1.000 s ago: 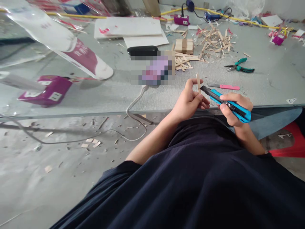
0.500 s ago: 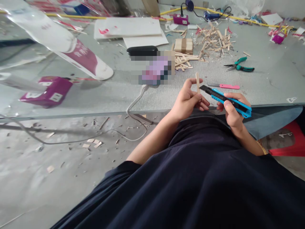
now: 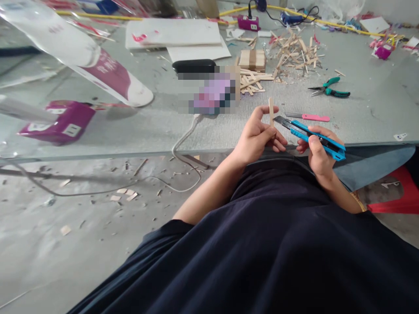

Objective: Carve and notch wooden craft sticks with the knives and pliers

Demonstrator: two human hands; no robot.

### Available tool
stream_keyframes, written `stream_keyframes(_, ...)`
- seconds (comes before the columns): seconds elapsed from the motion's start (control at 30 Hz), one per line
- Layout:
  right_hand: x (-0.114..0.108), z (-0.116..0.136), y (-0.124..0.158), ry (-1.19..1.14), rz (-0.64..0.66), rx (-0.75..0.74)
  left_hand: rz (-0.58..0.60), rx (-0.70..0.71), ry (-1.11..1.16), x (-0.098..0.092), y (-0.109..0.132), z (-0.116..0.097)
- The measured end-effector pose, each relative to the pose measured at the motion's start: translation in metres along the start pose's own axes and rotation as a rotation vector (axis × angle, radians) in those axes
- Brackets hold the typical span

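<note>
The left hand pinches a slim wooden stick near its lower end, thumb closed against the fingers, with the index finger behind the upper part and the other fingers loosely curled. The stick stands nearly upright above the front edge of the desk. The right hand has its fingers closed around a blue utility knife, thumb lying along the body. The blade points toward the stick; whether its tip touches the wood or sits just beside it, I cannot tell. Just beyond the knife lies a pink-handled blade, and farther back, green-handled pliers. Loose sticks lie in front of a banded bundle, left of a scattered heap of wooden pieces.
</note>
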State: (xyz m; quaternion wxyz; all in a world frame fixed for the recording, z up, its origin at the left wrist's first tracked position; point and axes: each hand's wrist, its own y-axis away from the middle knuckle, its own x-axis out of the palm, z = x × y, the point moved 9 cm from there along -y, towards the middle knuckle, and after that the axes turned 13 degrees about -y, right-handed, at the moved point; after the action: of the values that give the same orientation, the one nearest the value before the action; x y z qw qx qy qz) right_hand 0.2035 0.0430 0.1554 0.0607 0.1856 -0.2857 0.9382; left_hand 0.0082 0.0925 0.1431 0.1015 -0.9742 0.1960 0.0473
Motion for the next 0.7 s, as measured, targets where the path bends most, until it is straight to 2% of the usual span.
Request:
stream_keyframes(0.13,-0.005,-0.011,-0.001,-0.029,-0.024,0.055,0.000,-0.003,-0.005,0.001,0.001,-0.002)
stream_keyframes(0.23,-0.004,-0.012,-0.001,-0.035,-0.011,0.043,-0.007,-0.004,-0.010,0.001,0.001,-0.005)
stream_keyframes(0.47,0.011,0.024,0.003,0.268,0.148,-0.281,-0.074,-0.030,-0.051,0.000,0.003,-0.008)
stream_keyframes(0.7,0.030,0.054,0.010,0.469,0.309,-0.545,-0.101,-0.045,-0.062,0.000,0.002,-0.005)
